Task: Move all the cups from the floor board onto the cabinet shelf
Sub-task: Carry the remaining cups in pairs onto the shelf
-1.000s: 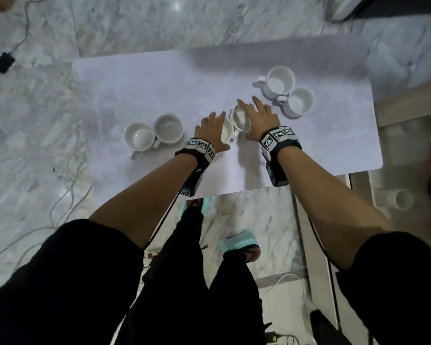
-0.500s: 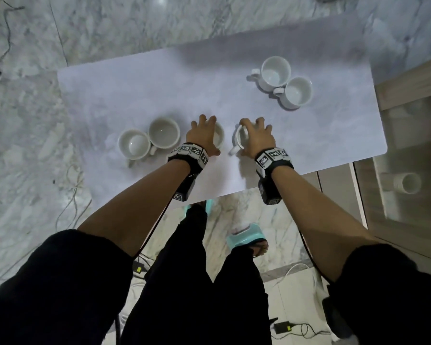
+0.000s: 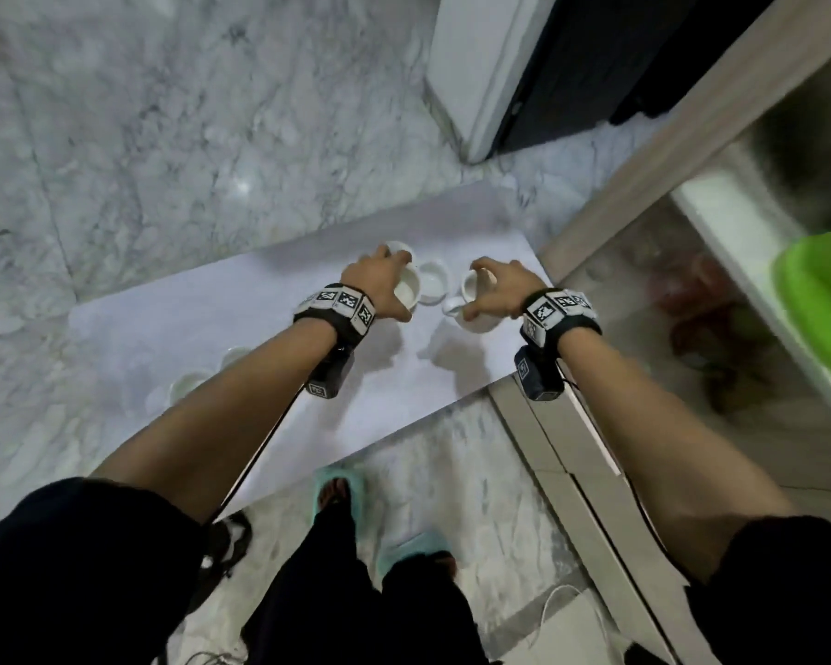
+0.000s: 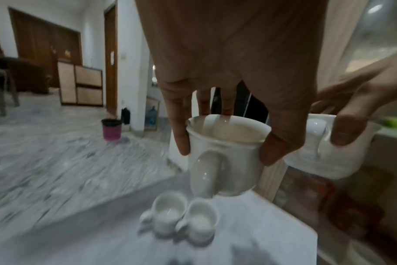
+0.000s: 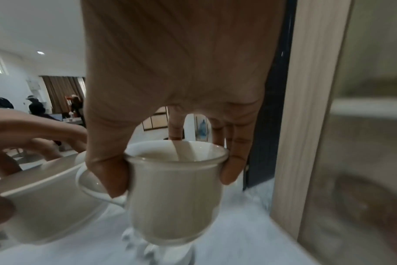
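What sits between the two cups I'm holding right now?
In the head view, another white cup shows between the left hand's cup and the right hand's cup; it stands lower, on the white floor board.

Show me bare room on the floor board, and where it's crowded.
Bare: the middle of the floor board, between the cup pair under the left forearm and the cup pair by the cabinet. Crowded: around the latter, below the left hand and right hand, each holding a cup.
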The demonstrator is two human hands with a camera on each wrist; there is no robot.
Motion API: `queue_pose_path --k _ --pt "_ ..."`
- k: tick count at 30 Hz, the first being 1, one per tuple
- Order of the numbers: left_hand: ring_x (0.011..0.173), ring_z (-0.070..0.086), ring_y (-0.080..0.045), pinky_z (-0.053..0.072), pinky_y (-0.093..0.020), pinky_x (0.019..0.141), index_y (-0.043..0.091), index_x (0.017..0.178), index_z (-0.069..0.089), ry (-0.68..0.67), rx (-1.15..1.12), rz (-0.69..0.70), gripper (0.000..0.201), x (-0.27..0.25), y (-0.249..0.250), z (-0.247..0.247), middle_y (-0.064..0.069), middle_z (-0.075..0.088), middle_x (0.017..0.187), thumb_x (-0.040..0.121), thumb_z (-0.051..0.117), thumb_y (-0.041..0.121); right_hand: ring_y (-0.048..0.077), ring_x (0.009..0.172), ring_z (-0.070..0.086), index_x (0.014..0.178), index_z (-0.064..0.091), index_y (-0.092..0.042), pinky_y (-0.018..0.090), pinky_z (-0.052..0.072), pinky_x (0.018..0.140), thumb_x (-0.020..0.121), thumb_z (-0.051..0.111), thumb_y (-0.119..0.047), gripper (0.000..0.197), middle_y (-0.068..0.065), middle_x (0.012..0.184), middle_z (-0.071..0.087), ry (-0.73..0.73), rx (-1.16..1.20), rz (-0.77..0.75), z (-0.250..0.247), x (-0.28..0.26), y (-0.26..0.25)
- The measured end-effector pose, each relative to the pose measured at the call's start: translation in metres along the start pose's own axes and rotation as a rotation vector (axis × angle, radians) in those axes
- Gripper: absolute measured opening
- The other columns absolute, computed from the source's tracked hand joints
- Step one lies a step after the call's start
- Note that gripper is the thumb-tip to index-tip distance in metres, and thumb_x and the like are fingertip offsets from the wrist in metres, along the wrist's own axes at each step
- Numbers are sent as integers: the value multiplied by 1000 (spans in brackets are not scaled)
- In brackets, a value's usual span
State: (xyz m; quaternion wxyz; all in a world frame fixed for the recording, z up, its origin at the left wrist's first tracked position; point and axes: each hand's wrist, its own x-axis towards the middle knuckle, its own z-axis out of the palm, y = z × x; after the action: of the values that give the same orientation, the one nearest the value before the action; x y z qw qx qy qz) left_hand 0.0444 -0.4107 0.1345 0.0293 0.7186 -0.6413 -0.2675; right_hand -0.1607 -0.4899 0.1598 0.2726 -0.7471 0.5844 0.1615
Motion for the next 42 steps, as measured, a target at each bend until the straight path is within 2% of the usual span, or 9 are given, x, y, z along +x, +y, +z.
queue_pose_path --k 3,6,11,15,21,27,31,36,42 --pt "111 57 -37 49 -42 90 25 137 42 67 8 120 90 2 68 -54 -9 49 129 58 82 42 33 108 58 132 45 -39 41 52 89 44 73 -63 95 11 127 55 148 -37 -25 -82 -41 29" --pt "111 58 -35 50 -41 88 26 137 42 160 21 228 91 -2 142 -112 -8 50 128 56 82 43 30 115 56 132 47 -36 33 46 91 55 76 -61 86 7 130 59 301 -93 -33 -165 -96 57" --pt "111 57 -32 50 -42 91 27 139 40 387 -3 420 91 -25 269 -217 -6 49 129 59 82 39 30 124 49 138 45 -37 38 43 97 67 74 -56 79 12 132 54 604 -162 -63 -293 -206 97" --pt "111 56 -28 47 -38 90 27 141 38 527 3 558 91 -54 359 -289 -5 47 130 62 81 40 32 122 50 136 44 -40 43 44 100 58 69 -67 87 15 132 55 772 -201 -93 -371 -284 125" --pt "115 54 -29 45 -35 96 25 140 42 661 -10 668 91 -82 458 -370 -8 51 131 61 85 33 31 118 53 138 44 -36 39 45 95 65 72 -61 83 12 136 52 998 -177 -57 -451 -362 165" --pt "117 54 -27 46 -33 96 25 139 45 713 38 706 87 -75 505 -404 -7 52 133 61 83 32 32 113 56 132 46 -44 39 47 92 49 62 -72 89 12 124 57 1094 -175 14 -483 -384 186" --pt "117 53 -28 47 -37 97 24 139 45 694 38 716 86 -55 523 -418 -7 53 132 62 82 31 32 115 54 135 46 -40 36 43 87 56 64 -67 86 13 124 58 1108 -182 86 -493 -380 192" --pt "113 58 -27 49 -39 98 30 138 44 634 29 741 96 -26 546 -438 -4 59 128 49 77 45 30 115 55 131 48 -42 41 48 92 45 56 -74 92 9 125 59 1094 -182 153 -516 -361 191" --pt "110 60 -27 52 -32 88 21 137 49 517 26 759 83 8 569 -461 -6 60 128 62 82 29 29 113 57 132 50 -38 39 49 91 54 65 -67 84 8 127 61 1051 -154 222 -544 -327 180"
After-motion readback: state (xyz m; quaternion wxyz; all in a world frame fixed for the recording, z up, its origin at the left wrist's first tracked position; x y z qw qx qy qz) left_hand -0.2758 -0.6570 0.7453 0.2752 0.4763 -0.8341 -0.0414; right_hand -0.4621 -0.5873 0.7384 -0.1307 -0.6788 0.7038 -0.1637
